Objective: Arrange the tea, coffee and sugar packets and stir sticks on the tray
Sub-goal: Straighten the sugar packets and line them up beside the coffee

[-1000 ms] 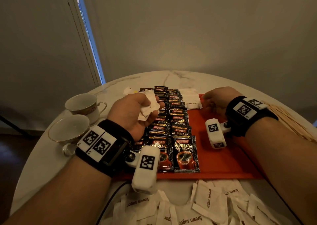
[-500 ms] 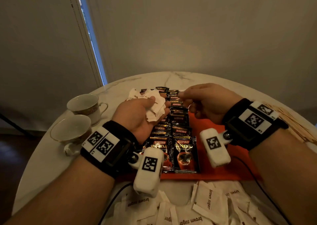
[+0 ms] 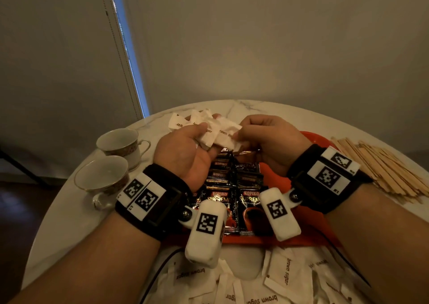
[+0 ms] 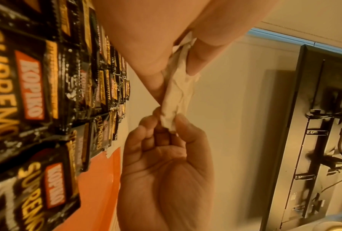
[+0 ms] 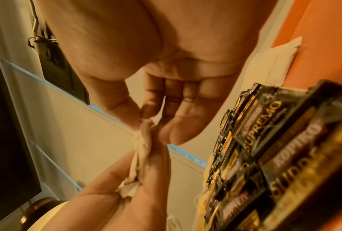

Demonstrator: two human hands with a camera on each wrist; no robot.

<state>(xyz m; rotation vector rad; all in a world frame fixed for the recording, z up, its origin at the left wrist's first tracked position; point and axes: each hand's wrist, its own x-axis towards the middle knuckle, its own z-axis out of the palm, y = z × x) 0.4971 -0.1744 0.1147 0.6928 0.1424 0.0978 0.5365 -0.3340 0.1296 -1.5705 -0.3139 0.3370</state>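
white sugar packets (image 3: 218, 132) bunched in left hand (image 3: 183, 150), right hand (image 3: 269, 139) pinching one end, above orange tray (image 3: 311, 220); marble table (image 3: 58, 211), cups (image 3: 102, 176) at 9 o'clock.

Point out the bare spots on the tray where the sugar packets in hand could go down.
Bare orange tray shows right of the coffee packets, under the right hand, out to the rim by the stir sticks. The tray's left half is crowded with coffee. Both hands hold the sugar packets above.

both hands (image 3: 185, 148) (image 3: 271, 141) grip white sugar packets (image 3: 216, 132) above the orange tray (image 3: 308, 217).
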